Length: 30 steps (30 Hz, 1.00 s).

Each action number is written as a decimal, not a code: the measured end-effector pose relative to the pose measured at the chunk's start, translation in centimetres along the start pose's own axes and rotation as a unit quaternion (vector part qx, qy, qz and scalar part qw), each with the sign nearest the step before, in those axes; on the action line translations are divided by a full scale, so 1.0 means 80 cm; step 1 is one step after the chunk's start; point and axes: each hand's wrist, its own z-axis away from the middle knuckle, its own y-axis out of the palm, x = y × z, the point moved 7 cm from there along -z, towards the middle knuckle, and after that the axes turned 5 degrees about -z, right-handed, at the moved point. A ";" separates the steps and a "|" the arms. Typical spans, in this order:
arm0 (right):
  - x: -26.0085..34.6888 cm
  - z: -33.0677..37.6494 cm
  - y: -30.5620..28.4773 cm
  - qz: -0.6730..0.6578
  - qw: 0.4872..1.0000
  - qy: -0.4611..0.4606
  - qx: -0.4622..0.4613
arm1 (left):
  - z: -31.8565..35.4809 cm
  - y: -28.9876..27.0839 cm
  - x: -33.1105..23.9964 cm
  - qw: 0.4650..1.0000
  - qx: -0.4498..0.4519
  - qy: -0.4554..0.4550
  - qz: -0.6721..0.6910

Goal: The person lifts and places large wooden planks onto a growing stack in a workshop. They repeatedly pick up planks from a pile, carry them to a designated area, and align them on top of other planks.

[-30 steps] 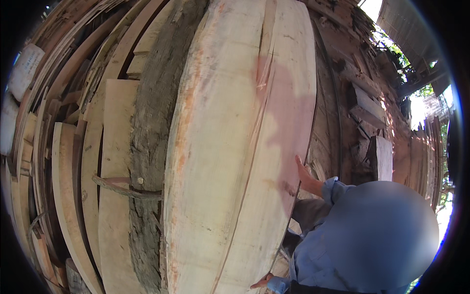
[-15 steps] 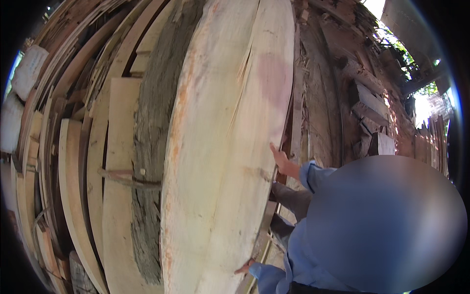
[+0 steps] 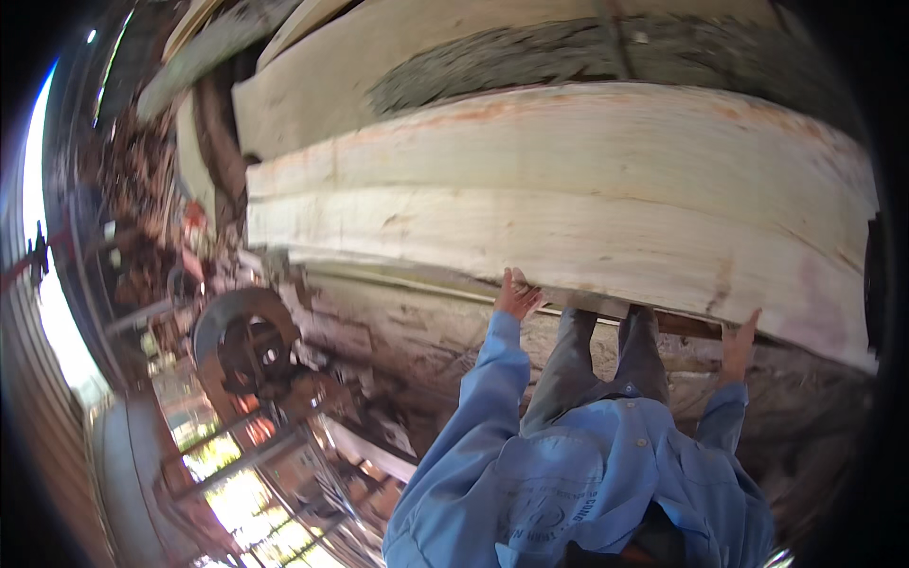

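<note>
A big pale wooden slab (image 3: 568, 208) with an orange-tinged upper edge runs across the view. My left hand (image 3: 517, 297) reaches up from a blue sleeve and presses its fingers against the slab's lower edge. My right hand (image 3: 737, 341) grips the same edge further right, thumb up. Between my arms I see my blue shirt (image 3: 606, 473) and grey trousers (image 3: 592, 355). A dark beam (image 3: 682, 325) shows under the slab between my hands.
More rough slabs with grey bark (image 3: 587, 66) lie stacked beyond the pale one. A rusty wheel on a machine frame (image 3: 248, 346) stands at the left, over ground strewn with wood scraps (image 3: 379, 388). A corrugated wall (image 3: 38, 407) curves along the far left.
The view has swung round: the slab ran top to bottom before and now lies across. Both my hands stay on its edge, and the rusty wheel has come into view.
</note>
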 end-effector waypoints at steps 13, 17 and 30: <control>-0.037 -0.020 0.022 -0.302 0.934 0.186 -0.049 | -0.024 -0.016 -0.124 0.987 -0.043 0.152 0.009; -0.029 -0.023 0.011 -0.224 0.962 0.124 -0.091 | -0.002 -0.017 -0.125 0.980 -0.062 0.185 0.027; -0.039 -0.010 0.007 -0.157 0.954 0.212 -0.145 | -0.018 -0.026 -0.112 0.989 -0.076 0.124 0.038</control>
